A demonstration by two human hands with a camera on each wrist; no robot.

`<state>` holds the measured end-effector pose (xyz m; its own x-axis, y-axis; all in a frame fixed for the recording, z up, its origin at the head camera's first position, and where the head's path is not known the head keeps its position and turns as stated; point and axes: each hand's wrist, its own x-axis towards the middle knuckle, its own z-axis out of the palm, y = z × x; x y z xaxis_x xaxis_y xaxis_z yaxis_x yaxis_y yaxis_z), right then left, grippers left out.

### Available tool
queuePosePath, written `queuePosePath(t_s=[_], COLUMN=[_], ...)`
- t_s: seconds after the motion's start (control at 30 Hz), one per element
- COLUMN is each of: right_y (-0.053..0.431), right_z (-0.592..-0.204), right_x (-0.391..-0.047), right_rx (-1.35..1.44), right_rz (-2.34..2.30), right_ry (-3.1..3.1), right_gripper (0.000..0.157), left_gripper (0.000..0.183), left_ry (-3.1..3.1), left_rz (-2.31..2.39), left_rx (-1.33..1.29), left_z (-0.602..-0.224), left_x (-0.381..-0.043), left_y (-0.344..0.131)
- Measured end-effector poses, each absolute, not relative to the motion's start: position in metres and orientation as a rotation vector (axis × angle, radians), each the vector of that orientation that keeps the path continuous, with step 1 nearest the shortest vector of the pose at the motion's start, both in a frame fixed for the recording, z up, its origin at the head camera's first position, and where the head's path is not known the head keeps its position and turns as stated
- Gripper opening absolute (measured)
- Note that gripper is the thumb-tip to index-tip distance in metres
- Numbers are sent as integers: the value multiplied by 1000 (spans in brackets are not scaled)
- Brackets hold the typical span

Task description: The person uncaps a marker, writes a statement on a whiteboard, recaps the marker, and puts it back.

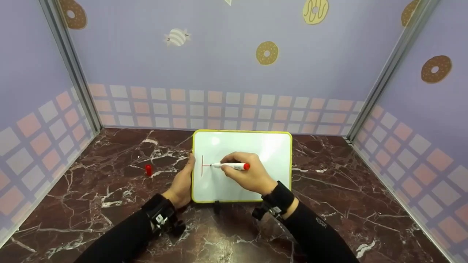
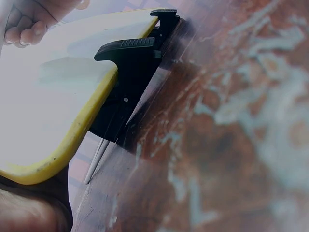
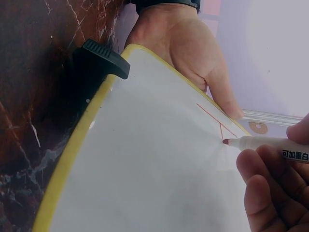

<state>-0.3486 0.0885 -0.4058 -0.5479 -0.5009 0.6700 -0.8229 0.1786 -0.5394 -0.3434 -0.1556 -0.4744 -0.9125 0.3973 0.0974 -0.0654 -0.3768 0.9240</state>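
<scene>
Head view: right hand [image 1: 252,172] pinched marker [image 1: 236,166], tip leftward, axis crosswise over board [image 1: 226,190]; left hand [image 1: 181,186] touched board, grip unclear; cap [image 1: 148,170] lay left.

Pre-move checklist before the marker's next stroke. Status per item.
1. Marker held in the right hand: ok.
2. Tip lined up: ok, at the free end of the short red line branching off the long one.
3. Whiteboard seated: ok, black clip hooks over its yellow lower edge.
4. Left hand steadying: ok on contact, thumb along the board's left edge; finger grip behind it, cannot tell.
5. Red cap out of the way: ok, on the tabletop left of the board.
</scene>
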Motion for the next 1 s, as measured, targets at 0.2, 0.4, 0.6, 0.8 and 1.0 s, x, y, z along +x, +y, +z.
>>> queuePosePath(t_s=[0.2,0.4,0.6,0.8,1.0], right_y=[89,90,90,90,89], right_z=[-406,-404,-405,-406,-405], right_x=[-349,-350,-352,-354,-353], right_rx=[1276,1254,1238,1225,1226], right_rz=[1351,1375,1356,1360,1348], right_ry=[-2102,-2074,-2063,-2069,-2071], right_gripper=[8,10,12,14,15], left_gripper=[87,87,85,84,84], left_ry=[1567,1583,1564,1549,1572], left_rz=[2353,2345,2346,2355,2355], left_rx=[427,422,420,433,416], left_z=[-475,-473,-473,-473,-475], left_x=[-343,-343,-342,-342,-343], left_y=[-155,-156,-156,-156,-156])
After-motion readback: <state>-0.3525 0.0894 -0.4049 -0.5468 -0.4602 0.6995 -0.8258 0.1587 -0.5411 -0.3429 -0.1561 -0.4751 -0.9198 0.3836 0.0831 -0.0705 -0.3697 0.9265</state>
